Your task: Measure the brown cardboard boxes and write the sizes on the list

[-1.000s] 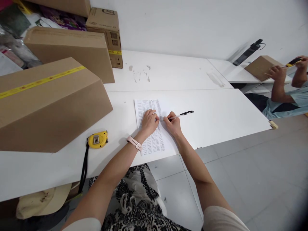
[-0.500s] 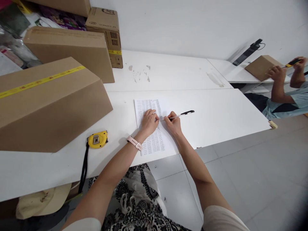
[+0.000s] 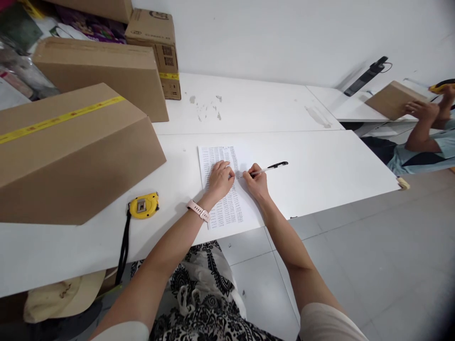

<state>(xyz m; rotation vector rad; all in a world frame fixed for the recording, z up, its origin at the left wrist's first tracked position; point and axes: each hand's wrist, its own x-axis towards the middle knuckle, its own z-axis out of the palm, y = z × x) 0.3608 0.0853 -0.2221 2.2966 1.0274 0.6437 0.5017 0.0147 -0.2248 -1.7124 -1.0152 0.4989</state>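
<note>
A printed sheet of small text (image 3: 227,208) lies on the white table (image 3: 320,166) in front of me. My left hand (image 3: 219,179), with a pink watch at the wrist, rests flat on the sheet, fingers stretched out. My right hand (image 3: 256,181) is closed around a black and white pen (image 3: 272,167), whose tip touches the sheet's right side next to my left fingertips.
A large taped cardboard box (image 3: 71,151) stands at the left, with more boxes (image 3: 103,71) behind it. A yellow tape measure (image 3: 143,206) with a black strap lies near the table's front edge. At far right another person (image 3: 423,137) handles a small box (image 3: 391,99).
My hands and pen have barely moved. The person at the right has lifted and tilted the small box and shifted both hands to the right.
</note>
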